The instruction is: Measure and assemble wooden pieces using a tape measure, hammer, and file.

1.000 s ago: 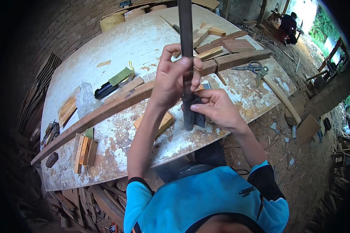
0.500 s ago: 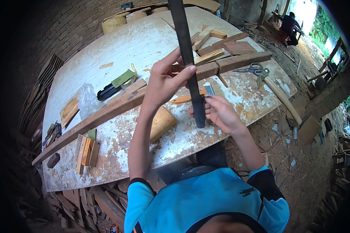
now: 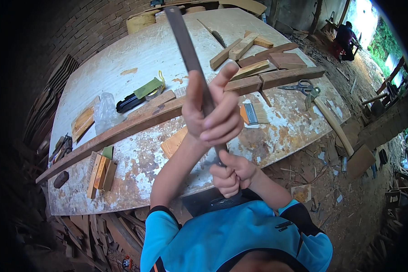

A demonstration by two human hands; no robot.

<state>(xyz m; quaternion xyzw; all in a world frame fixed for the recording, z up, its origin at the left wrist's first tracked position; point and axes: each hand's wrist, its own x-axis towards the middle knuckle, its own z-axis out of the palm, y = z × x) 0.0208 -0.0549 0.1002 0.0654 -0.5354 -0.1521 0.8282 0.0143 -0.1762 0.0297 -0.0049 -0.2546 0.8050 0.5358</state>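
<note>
A long, flat, dark metal bar with a handle (image 3: 186,43) slants up and away from me above the workbench (image 3: 136,190). My right hand (image 3: 233,174) is closed round its lower end, near my body, and covers most of the handle. Higher up, my left hand (image 3: 213,113) has its fingers curled loosely about the bar, with thumb and forefinger raised. Beyond my hands a flat brush (image 3: 250,113) lies on the bench, its orange handle partly hidden. A light wooden block (image 3: 173,143) sits partly behind my left forearm.
A long wooden beam (image 3: 118,133) crosses the bench, with several wood pieces (image 3: 251,63) beyond. Scissors (image 3: 301,86) and a wooden-handled hammer (image 3: 332,120) lie at right. A plastic bag (image 3: 105,113) and small wood blocks (image 3: 103,174) are left. A person (image 3: 346,41) sits far off.
The bar has tilted leftward and come nearer my body. My right hand has shifted from open fingers beside the handle to a closed grip. My left hand has turned, raising its thumb and forefinger.
</note>
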